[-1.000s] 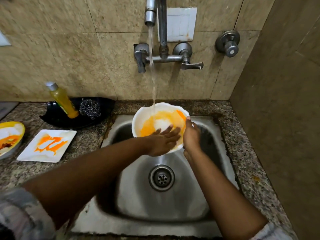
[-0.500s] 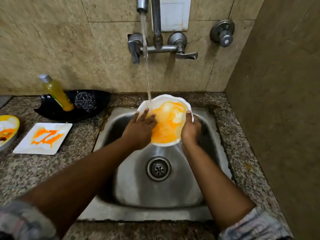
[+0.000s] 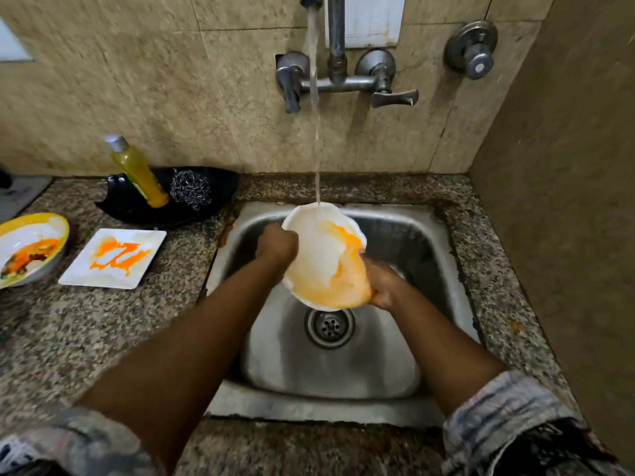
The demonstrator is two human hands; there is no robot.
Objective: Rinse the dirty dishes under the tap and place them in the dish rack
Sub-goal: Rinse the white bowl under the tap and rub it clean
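Observation:
A white bowl (image 3: 321,255) smeared with orange sauce is tilted over the steel sink (image 3: 426,242), under the water stream (image 3: 314,97) from the wall tap (image 3: 335,77). My left hand (image 3: 276,245) grips the bowl's left rim. At the lower right edge, my right hand (image 3: 383,285) holds the bowl. The upper part of the bowl's inside looks white; orange film covers the lower part. No dish rack is in view.
On the granite counter to the left lie a white square plate (image 3: 113,257) with orange streaks and a yellow-rimmed dirty plate (image 3: 29,249). A black dish (image 3: 206,197) holds a yellow soap bottle (image 3: 139,170) and a steel scrubber (image 3: 190,192). A wall stands close on the right.
My left hand moved off the bowl's inside to its left rim. My right hand slid down to the lower right edge. The bowl tilted, and its upper inside looks cleaner.

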